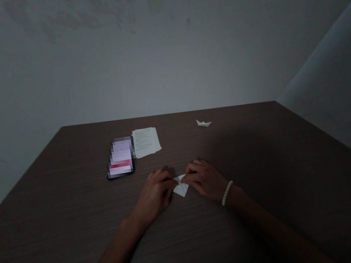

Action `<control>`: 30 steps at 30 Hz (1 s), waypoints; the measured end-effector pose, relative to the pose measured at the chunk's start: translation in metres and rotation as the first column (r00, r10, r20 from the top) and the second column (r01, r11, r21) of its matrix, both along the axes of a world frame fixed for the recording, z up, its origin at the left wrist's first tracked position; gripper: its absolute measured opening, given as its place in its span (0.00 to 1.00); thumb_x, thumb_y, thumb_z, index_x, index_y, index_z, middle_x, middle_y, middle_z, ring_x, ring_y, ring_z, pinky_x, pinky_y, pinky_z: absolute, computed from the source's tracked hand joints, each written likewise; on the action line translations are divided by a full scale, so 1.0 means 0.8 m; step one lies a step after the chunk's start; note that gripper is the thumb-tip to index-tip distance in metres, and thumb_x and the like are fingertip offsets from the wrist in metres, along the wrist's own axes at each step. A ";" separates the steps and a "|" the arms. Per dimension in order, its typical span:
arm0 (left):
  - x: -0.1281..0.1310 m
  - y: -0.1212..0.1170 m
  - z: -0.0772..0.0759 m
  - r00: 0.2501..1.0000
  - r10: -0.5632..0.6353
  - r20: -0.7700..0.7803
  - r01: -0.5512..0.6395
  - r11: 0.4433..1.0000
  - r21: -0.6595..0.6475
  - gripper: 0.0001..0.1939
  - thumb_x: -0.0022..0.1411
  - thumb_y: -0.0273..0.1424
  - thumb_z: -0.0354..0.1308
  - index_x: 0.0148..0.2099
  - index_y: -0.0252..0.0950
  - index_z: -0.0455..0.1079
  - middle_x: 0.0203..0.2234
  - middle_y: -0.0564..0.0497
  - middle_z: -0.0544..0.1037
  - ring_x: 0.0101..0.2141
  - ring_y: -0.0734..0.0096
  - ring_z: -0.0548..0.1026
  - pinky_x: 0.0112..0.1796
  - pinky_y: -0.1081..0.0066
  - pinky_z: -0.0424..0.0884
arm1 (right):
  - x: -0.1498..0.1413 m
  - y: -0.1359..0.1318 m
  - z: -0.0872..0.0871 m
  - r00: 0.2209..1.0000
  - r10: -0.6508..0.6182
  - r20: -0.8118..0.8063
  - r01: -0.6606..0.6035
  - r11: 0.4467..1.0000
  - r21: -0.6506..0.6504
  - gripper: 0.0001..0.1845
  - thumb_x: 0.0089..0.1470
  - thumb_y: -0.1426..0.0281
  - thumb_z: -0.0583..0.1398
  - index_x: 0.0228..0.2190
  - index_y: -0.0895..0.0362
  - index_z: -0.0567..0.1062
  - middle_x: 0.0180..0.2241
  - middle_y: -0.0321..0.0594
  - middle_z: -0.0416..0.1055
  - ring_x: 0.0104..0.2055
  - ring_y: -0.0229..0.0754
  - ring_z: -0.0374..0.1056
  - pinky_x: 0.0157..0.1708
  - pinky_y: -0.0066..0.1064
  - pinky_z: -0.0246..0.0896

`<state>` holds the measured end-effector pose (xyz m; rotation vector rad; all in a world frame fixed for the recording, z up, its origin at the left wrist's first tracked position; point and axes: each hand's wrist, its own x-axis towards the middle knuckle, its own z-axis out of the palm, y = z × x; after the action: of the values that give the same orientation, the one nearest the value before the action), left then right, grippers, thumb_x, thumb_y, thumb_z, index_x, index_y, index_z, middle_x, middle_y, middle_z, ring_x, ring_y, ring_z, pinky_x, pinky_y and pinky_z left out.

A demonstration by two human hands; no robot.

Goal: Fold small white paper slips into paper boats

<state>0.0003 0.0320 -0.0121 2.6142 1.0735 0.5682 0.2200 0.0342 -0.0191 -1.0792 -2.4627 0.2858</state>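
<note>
A small folded piece of paper (182, 189) with printed lines lies between my two hands, one corner pointing toward me. My left hand (158, 192) pinches its left side, thumb and fingers together. From the other side, my right hand (205, 179) grips the right part of the paper, its thumb close to the left one. A pale beaded bracelet (227, 193) circles my right wrist. My fingers hide the paper's side corners.
Beyond my left hand, a phone (119, 158) with a blurred-out lit screen lies beside a stack of printed paper sheets (145, 142). A little folded paper boat (204, 123) stands near the far edge of the brown table (54, 190). A grey wall (166, 70) rises behind.
</note>
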 end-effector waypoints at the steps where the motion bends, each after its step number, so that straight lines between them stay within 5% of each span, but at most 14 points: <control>1: -0.001 -0.001 0.000 1.000 -0.011 -0.013 0.011 1.000 0.010 0.11 0.64 0.24 0.51 0.40 0.38 0.76 0.33 0.47 0.73 0.37 0.62 0.68 0.37 0.64 0.62 | 0.001 0.000 0.000 1.000 0.010 0.010 -0.010 1.000 0.007 0.08 0.60 0.71 0.58 0.38 0.52 0.79 0.35 0.39 0.70 0.40 0.42 0.60 0.41 0.34 0.55; 16: -0.005 -0.012 0.004 0.989 -0.043 -0.141 0.060 0.991 0.121 0.17 0.63 0.24 0.49 0.51 0.40 0.71 0.38 0.46 0.71 0.40 0.60 0.67 0.40 0.61 0.64 | 0.003 -0.013 0.008 1.000 0.000 -0.008 0.000 1.000 0.003 0.14 0.55 0.76 0.60 0.41 0.50 0.78 0.37 0.40 0.67 0.41 0.43 0.60 0.41 0.36 0.55; 30: -0.002 -0.018 0.003 0.980 -0.038 -0.195 0.069 0.986 0.155 0.16 0.63 0.26 0.50 0.51 0.36 0.71 0.40 0.43 0.70 0.42 0.58 0.67 0.42 0.58 0.66 | -0.025 -0.008 -0.007 0.890 -0.417 -0.184 0.404 0.909 -0.108 0.03 0.47 0.69 0.67 0.25 0.54 0.77 0.31 0.37 0.71 0.38 0.43 0.64 0.42 0.36 0.57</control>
<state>-0.0016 0.0178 -0.0097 2.8785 1.0464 0.4139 0.1997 0.0280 -0.0245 -1.4867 -1.9965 0.3264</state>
